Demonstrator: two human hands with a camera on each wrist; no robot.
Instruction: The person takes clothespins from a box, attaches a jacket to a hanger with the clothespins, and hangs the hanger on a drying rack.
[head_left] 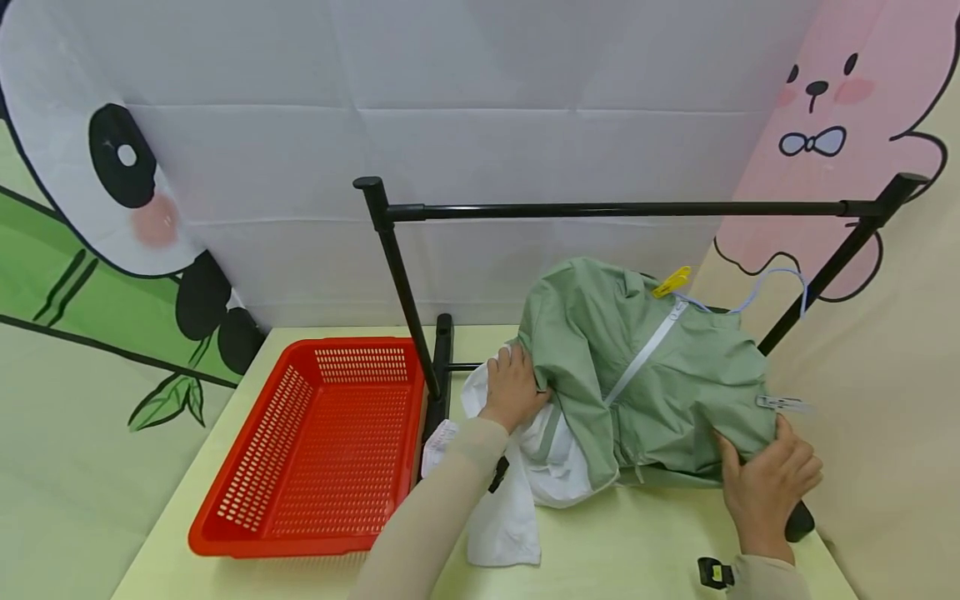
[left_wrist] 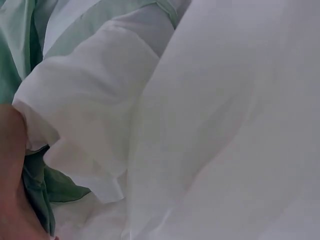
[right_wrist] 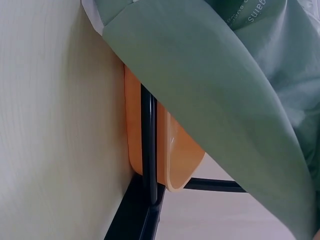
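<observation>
A light green jacket (head_left: 675, 392) with a pale zip hangs in front of the black rack, collar upward. White fabric (head_left: 502, 525) spills from its left side onto the table. My left hand (head_left: 513, 387) grips the jacket's left edge where green meets white; its wrist view shows mostly white folds (left_wrist: 95, 110) beside green cloth. My right hand (head_left: 772, 479) holds the lower right edge, thumb on the front, other fingers partly beyond the edge. A blue hanger (head_left: 772, 273) shows at the collar. A yellow clip (head_left: 671, 282) and a grey clip (head_left: 780, 403) are on the jacket.
The rack's black top bar (head_left: 630, 210) spans above the jacket. A red slotted basket (head_left: 337, 450) stands at the left on the pale yellow table (head_left: 622, 550). One rack leg (right_wrist: 149, 145) and an orange-looking container (right_wrist: 185, 155) show beneath the green cloth in the right wrist view.
</observation>
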